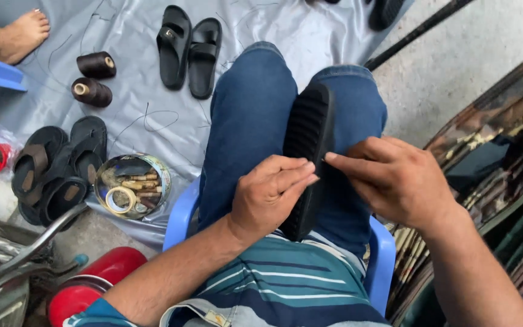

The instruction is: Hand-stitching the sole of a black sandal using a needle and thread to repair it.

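Observation:
A black ribbed sandal sole point(309, 130) stands on its edge between my knees, in blue jeans. My left hand point(269, 195) grips its near half, fingers wrapped over the sole's edge. My right hand point(394, 178) comes in from the right, with thumb and forefinger pinched at the sole's right edge. Whether a needle or thread sits in that pinch is too small to tell. I sit on a blue plastic chair point(180, 218).
On the grey sheet point(134, 109) lie a pair of black sandals point(189, 51), two dark thread spools point(94, 79), a heap of dark sandals point(59, 166) and a round tin of tools point(132, 184). Another person's bare foot point(16, 36) is at top left. A red cylinder point(92, 287) stands at bottom left.

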